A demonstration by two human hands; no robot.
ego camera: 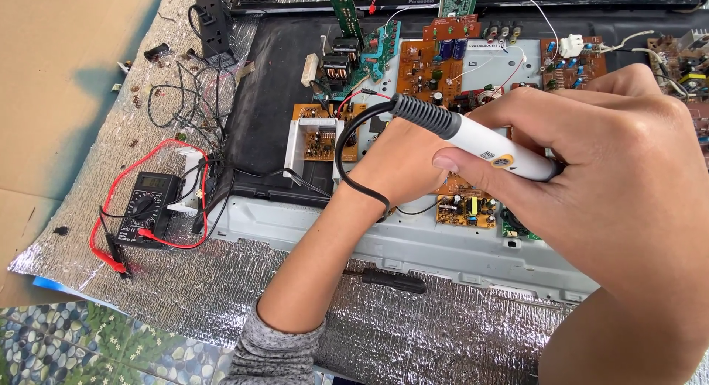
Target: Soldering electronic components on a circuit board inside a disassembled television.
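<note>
A: our right hand (591, 156) is clamped on the white soldering iron (480, 143), over the orange circuit boards (465, 208).

B: yep, left hand (402, 163) curled w/ fingers hidden under it, can't tell its grip. Multimeter (148, 206) sits far left.

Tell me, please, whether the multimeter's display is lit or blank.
Cannot tell: the multimeter display looks dull grey with no readable digits, too small to judge.

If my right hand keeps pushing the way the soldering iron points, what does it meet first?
The right hand aims the soldering iron down and away, behind the left hand. The tip is hidden; most likely it meets the small circuit board there first, though depth is unclear.
</note>
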